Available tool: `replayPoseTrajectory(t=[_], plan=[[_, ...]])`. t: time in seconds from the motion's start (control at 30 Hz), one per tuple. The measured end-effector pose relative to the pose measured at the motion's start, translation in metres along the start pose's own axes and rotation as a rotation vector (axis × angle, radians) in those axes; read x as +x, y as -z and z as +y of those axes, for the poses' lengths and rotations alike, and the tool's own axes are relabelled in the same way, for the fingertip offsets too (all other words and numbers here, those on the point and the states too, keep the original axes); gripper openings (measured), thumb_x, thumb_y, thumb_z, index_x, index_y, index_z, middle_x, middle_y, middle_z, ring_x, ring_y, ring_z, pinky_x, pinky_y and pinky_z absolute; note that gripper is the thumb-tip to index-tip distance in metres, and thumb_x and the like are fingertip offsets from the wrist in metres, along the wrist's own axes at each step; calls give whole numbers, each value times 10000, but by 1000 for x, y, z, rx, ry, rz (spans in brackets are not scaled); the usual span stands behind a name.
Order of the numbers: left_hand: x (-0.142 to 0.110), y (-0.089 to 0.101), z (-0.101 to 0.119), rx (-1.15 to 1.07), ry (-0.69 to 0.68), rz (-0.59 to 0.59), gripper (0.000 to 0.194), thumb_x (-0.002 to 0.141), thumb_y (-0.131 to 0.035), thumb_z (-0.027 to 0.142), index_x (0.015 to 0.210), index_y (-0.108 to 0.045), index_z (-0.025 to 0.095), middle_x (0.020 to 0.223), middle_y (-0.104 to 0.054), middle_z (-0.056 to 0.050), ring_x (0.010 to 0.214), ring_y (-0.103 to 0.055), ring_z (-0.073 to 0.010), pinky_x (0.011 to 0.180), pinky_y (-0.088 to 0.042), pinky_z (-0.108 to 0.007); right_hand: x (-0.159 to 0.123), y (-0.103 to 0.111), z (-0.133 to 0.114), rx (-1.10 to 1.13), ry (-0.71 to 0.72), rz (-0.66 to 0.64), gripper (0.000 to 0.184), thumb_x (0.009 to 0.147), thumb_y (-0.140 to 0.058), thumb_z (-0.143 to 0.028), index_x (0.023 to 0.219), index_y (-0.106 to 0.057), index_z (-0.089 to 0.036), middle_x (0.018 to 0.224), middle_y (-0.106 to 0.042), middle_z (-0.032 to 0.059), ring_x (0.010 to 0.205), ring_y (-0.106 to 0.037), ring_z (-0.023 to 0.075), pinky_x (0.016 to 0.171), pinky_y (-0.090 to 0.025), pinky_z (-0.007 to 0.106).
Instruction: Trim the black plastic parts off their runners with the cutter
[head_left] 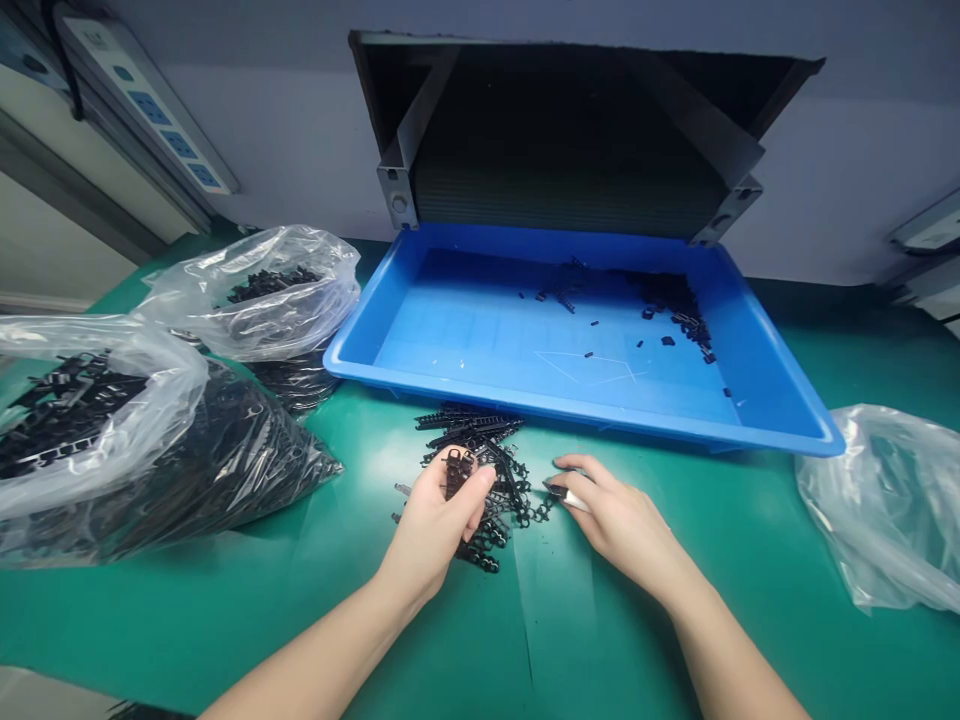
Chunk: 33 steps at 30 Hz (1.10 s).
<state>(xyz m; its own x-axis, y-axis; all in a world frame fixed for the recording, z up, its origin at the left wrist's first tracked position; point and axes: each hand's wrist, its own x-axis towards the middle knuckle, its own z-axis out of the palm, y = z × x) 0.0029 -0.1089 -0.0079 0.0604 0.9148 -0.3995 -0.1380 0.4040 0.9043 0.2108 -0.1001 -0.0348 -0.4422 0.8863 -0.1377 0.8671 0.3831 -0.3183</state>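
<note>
My left hand [448,505] is closed around a few black plastic strips [457,468], their looped ends showing above the fingers. It rests over a loose pile of black toothed plastic strips [491,425] on the green tabletop. Just right of the pile, my right hand [615,510] pinches a small white item with a dark tip [574,498]; its exact kind is too small to make out. That tip is close to the looped strip pieces [536,512] at the pile's right edge.
Beyond my hands stands a blue tray [480,395] with small black pieces [675,305] mostly at its right. Above it is a conveyor belt end [562,200]. Bags of black parts, one near [247,450], one farther [300,320], sit left; a clear bag [885,510] lies right.
</note>
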Motion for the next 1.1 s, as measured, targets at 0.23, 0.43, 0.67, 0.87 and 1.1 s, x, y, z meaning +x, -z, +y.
replayPoseTrajectory(t=[0.23, 0.43, 0.67, 0.87, 1.1], plan=[[3, -3, -9, -6, -28, -3, 307, 832, -483, 414, 698, -520, 140, 520, -432, 31, 462, -414, -89, 492, -344, -207, 0, 22, -11, 502, -104, -8, 104, 805, -484, -288, 816, -551, -209, 807, -638, 23, 731, -595, 170, 669, -475, 280], [-4, -16, -21, 103, -32, -100, 148, 713, -626, 284, 750, -580, 148, 691, -555, -2, 615, -484, -118, 584, -380, -209, -4, 14, -48, 916, -350, 109, 133, 745, -509, -336, 741, -515, -203, 590, -591, -18, 557, -542, 130, 513, -418, 212], [-8, -22, -14, -42, 49, -82, 273, 715, -594, 391, 671, -525, 131, 603, -508, 12, 453, -279, -55, 500, -331, -194, -11, -3, -47, 801, -205, 130, 148, 775, -545, -357, 760, -533, -210, 641, -581, -35, 481, -458, 96, 458, -374, 196], [-3, -11, -8, 18, 11, -115, 249, 806, -494, 395, 807, -484, 147, 500, -480, 32, 408, -291, -58, 387, -205, -165, -12, 3, -39, 596, -59, 246, 244, 893, -352, -314, 1001, -546, -213, 880, -641, 28, 733, -607, 145, 615, -481, 233], [0, -11, -8, 62, 79, -239, 207, 826, -460, 343, 940, -459, 169, 508, -454, 61, 396, -257, -52, 381, -207, -162, -12, 5, -43, 451, 86, 271, 333, 914, -341, -215, 1231, -444, -229, 1110, -579, 43, 979, -567, 126, 787, -482, 223]])
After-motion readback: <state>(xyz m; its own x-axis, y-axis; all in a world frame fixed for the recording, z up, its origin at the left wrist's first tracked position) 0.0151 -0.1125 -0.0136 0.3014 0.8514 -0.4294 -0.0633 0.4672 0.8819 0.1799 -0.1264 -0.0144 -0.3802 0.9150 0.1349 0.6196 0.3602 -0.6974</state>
